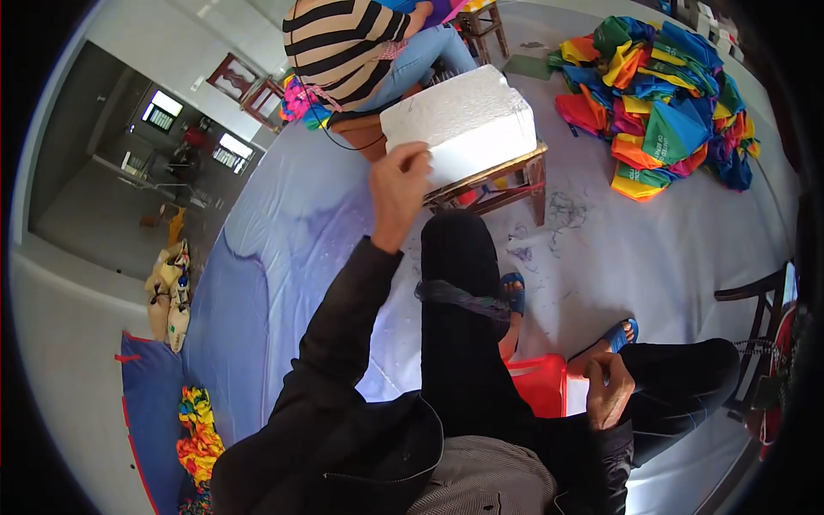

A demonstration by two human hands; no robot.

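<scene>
Pale sheeting (678,249) covers the floor, bluer toward 9 o'clock, and a heap of rainbow-coloured fabric (661,112) lies on it at 2 o'clock. Near 11 o'clock sits a co-worker in a striped top (339,47).

At 12 o'clock, a little past the person's left knee, a white foam block (463,120) rests on a wooden stool (515,163). The left hand (401,184) is just at its near-left side, fingers curled and thumb drawn toward them; whether this grip touches the foam or pinches something thin, I cannot tell. Down at 4 o'clock the right hand (608,392) lies by the right thigh, fingers bent; nothing shows in that grip, though the palm is hidden.

A bundle of dark strands (463,297) crosses the left thigh, and a red container (541,382) stands between the legs toward 5 o'clock.

Judging by its grainy look, the block should be very light and stiff but brittle, easily dented by fingertips and apt to slide if nudged. Flat palms on the two short ends, toward 9 and 3 o'clock, would suit it best, keeping clear of the notched corner at 1 o'clock.
</scene>
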